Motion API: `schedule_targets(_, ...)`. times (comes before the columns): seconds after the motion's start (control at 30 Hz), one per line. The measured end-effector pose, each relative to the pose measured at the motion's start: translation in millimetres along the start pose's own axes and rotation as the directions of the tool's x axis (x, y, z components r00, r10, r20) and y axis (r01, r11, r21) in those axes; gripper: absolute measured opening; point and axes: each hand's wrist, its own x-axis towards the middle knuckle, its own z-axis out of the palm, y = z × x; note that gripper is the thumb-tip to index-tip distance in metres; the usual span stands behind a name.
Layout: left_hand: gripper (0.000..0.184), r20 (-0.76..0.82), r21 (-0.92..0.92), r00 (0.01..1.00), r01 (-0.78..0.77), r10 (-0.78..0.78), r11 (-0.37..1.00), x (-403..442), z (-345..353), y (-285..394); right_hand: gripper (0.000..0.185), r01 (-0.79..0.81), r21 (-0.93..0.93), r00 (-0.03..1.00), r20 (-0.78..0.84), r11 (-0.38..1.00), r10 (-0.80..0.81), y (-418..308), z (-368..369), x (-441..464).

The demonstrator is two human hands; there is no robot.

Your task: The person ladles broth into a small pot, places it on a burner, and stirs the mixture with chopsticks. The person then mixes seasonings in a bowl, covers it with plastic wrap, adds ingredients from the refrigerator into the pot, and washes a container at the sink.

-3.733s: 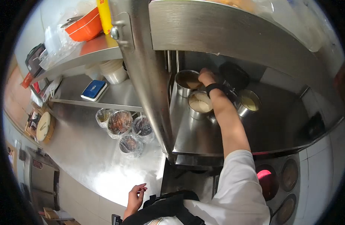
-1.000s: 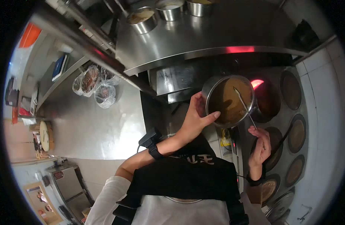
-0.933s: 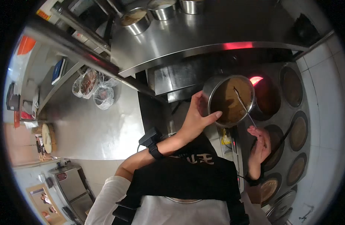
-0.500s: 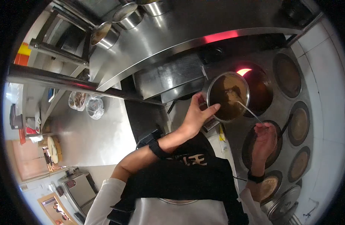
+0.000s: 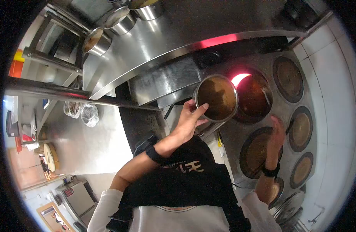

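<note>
My left hand [image 5: 189,120] grips the rim of a round metal pot [image 5: 236,96], thumb over the near edge. Brown powder or paste [image 5: 216,98] lies inside it, and the pot is tilted toward me. Right of it, a large round pan [image 5: 255,104] set into the stove holds dark reddish-brown liquid with a bright red reflection. My right hand [image 5: 276,133] is just below that pan, fingers together and slightly blurred. A thin pale streak shows in the pan above its fingertips; I cannot tell whether it is a spoon in my hand.
Several round covered wells [image 5: 288,79] line the stove at the right, beside a tiled wall [image 5: 332,85]. A steel shelf [image 5: 174,31] spans the top, bearing metal pots [image 5: 97,41]. At the left stands a steel counter [image 5: 89,147] with plastic-wrapped bundles [image 5: 89,115].
The spoon that my right hand held in the metal pot no longer shows there. My right hand has moved up toward the pan of liquid. The view has shifted slightly.
</note>
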Motion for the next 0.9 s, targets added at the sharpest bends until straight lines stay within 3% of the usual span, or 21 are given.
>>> schedule_targets(0.03, 0.054, -0.004, -0.006, 1.000, -0.008, 0.008, 1.000, -1.7, -2.6, 1.8, 0.024, 0.010, 0.002, 1.000, 0.005, 1.000, -0.010, -5.0, -3.0, 3.7)
schedule_targets(0.13, 0.055, -0.028, 0.009, 0.999, -0.019, 0.020, 1.000, -14.8, -4.2, 18.1, 0.030, 0.133, 0.149, 0.973, -0.208, 0.980, -0.101, -36.0, -28.8, 23.2)
schedule_targets(0.2, 0.057, 0.092, -0.039, 0.996, 0.016, -0.012, 0.999, -31.0, -3.1, 37.6, 0.026, 0.261, -0.170, 0.884, -0.353, 0.950, -0.306, -65.0, -45.8, 43.6)
schedule_targets(0.23, 0.059, 0.045, -0.037, 0.999, -0.004, 0.005, 0.999, -37.4, -5.6, 37.4, 0.026, 0.299, -0.159, 0.872, -0.356, 0.941, -0.337, -83.1, -50.3, 49.0)
schedule_targets(0.27, 0.059, 0.075, -0.027, 0.997, -0.023, 0.025, 0.999, -45.8, -6.4, 43.2, 0.026, 0.092, -0.134, 0.977, -0.180, 0.987, -0.115, -101.1, -54.4, 51.3)
schedule_targets(0.3, 0.060, 0.103, -0.017, 0.993, -0.052, 0.054, 0.998, -54.3, -7.7, 52.4, 0.026, -0.108, -0.153, 0.994, 0.008, 0.982, 0.110, -118.6, -51.0, 56.7)
schedule_targets(0.33, 0.061, 0.137, -0.038, 0.987, -0.078, 0.083, 0.996, -63.9, -9.4, 61.8, 0.027, 0.213, -0.122, 0.972, 0.124, 0.969, -0.198, -134.1, -31.0, 61.0)
schedule_targets(0.37, 0.063, 0.172, -0.055, 0.979, -0.101, 0.109, 0.993, -74.1, -13.1, 70.0, 0.026, 0.139, -0.053, 0.927, 0.359, 0.989, -0.111, -162.3, -18.4, 64.1)
schedule_targets(0.4, 0.065, 0.140, -0.047, 0.983, -0.112, 0.118, 0.993, -83.5, -20.0, 75.5, 0.026, 0.050, -0.021, 0.814, 0.581, 0.999, -0.029, -192.7, -5.6, 61.8)
schedule_targets(0.5, 0.067, 0.162, -0.080, 0.964, -0.200, 0.211, 0.976, -107.5, -48.8, 90.8, 0.018, 0.237, 0.068, 0.650, 0.730, 0.969, -0.210, -247.5, 32.2, 41.2)
schedule_targets(0.57, 0.063, 0.136, -0.073, 0.960, -0.237, 0.245, 0.969, -132.9, -67.9, 109.8, 0.017, 0.276, -0.045, 0.595, 0.793, 0.960, -0.134, -293.6, 48.4, 29.8)
schedule_targets(0.6, 0.058, 0.121, -0.049, 0.961, -0.246, 0.250, 0.968, -144.5, -79.0, 118.1, 0.015, 0.159, 0.092, 0.585, 0.793, 0.983, -0.169, -296.9, 65.1, 24.6)
schedule_targets(0.7, 0.066, 0.179, -0.235, 0.900, -0.353, 0.397, 0.906, -165.2, -117.3, 135.1, 0.010, 0.148, 0.148, 0.562, 0.801, 0.978, -0.206, -347.4, 95.5, 25.6)
schedule_targets(0.73, 0.066, 0.136, -0.317, 0.900, -0.356, 0.413, 0.879, -169.7, -131.8, 136.6, 0.008, 0.054, 0.184, 0.625, 0.760, 0.981, -0.178, -370.8, 110.0, 25.9)
schedule_targets(0.77, 0.066, 0.143, -0.319, 0.894, -0.365, 0.425, 0.875, -181.2, -146.8, 143.6, 0.015, 0.012, 0.079, 0.606, 0.793, 0.997, -0.070, -390.7, 112.3, 40.5)
schedule_targets(0.9, 0.045, 0.102, -0.089, 0.905, -0.405, 0.413, 0.910, -233.9, -223.2, 160.7, 0.021, 0.059, 0.278, 0.616, 0.746, 0.959, -0.254, -463.9, 175.9, 100.4)
